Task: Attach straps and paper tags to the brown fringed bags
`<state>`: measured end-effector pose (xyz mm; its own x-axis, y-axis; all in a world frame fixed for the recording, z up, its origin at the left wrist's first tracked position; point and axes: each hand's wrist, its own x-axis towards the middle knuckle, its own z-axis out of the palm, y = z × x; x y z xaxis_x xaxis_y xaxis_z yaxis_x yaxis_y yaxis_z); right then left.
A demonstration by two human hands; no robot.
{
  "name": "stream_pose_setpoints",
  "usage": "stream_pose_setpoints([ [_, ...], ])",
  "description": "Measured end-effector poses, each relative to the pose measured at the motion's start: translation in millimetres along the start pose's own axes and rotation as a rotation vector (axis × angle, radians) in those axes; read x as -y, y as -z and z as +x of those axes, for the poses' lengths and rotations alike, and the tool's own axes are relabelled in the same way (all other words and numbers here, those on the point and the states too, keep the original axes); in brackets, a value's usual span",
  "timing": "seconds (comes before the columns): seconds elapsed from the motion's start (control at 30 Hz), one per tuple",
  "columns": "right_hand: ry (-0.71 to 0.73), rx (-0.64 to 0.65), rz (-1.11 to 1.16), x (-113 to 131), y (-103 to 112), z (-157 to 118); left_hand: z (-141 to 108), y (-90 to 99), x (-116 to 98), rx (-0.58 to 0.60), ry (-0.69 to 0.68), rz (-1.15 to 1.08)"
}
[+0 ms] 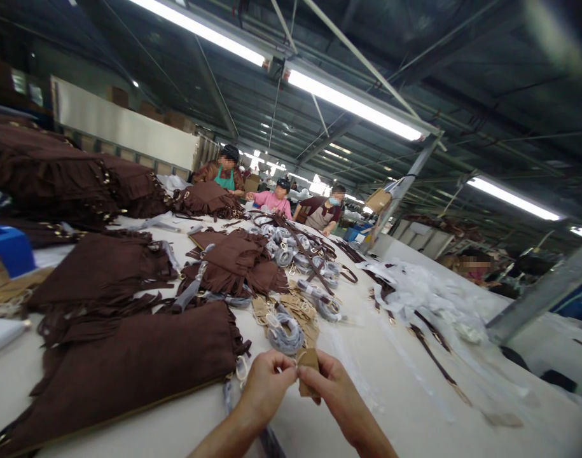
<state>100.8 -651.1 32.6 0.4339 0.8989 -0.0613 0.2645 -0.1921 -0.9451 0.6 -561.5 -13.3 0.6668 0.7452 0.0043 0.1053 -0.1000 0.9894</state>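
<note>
From here I see, right of the nearest brown bag (142, 362), the right hand (332, 380) pinching a card tag (308, 360) while the left hand (270, 380) appears closed on its pale string (299, 360). The tag looks light, stiffish, best held by its edges; the string, soft.

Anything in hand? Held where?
Tan tag in the right hand, thumb across its face. Left hand pinches beside its left edge; exactly what is too small to tell.

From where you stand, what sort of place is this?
Probably a factory workshop, perhaps for bags: fringed brown goods are heaped on a large worktable, people are around it, and tube lights hang overhead.
</note>
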Motion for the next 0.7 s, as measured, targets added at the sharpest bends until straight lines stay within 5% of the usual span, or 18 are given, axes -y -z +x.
stream_pose_setpoints([
  [0.1,-0.044,0.017,-0.064,-5,14,-5,3,16.0,-4,0.007,-0.014,0.049],
  [0.3,-0.157,0.099,-0.527,-23,60,-28,0,82.1,-30,0.028,-0.226,0.339],
  [0.43,0.086,-0.059,-0.358,-4,27,-23,-1,91.0,-57,0.195,-0.44,0.664],
  [0.6,0.119,0.16,0.265,32,-33,10,9,93.2,-89,0.245,-0.532,0.76],
  [0.7,0.081,0.116,0.191,35,-37,30,18,104.7,-88,0.218,-0.532,0.761],
])
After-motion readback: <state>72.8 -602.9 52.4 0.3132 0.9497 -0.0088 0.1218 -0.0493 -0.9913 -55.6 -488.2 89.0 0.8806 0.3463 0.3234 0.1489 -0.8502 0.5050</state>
